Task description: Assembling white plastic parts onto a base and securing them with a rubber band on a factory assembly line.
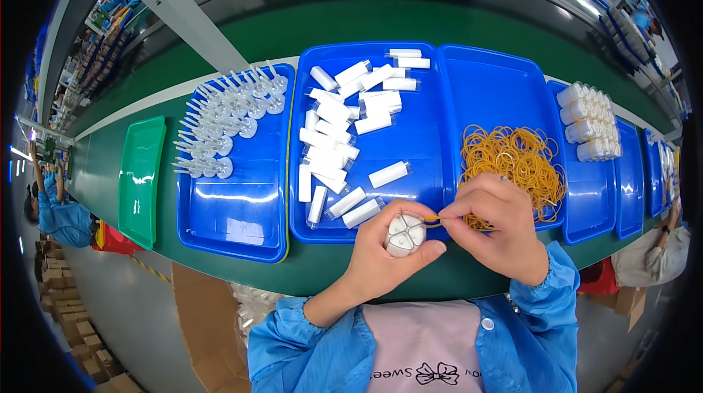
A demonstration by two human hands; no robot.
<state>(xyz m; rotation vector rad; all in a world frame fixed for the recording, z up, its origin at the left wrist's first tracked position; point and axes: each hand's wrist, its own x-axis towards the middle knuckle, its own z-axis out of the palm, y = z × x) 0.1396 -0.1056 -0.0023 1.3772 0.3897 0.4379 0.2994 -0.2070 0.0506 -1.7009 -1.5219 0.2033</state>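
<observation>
Tube bundle (405, 234) clenched in left hand (384, 257) fingers; right hand (492, 223) fingers pinching rubber band (432, 219) beside it.

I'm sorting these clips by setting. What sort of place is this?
Most likely a factory packing line: a long green bench carries blue plastic trays of white tubes and orange rubber bands, and other blue-coated workers sit nearby.

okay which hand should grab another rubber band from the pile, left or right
Right, probably. The right hand sits at the edge of the rubber band pile and already pinches one band, while the left hand is full, gripping the bundle of white tubes.
</observation>
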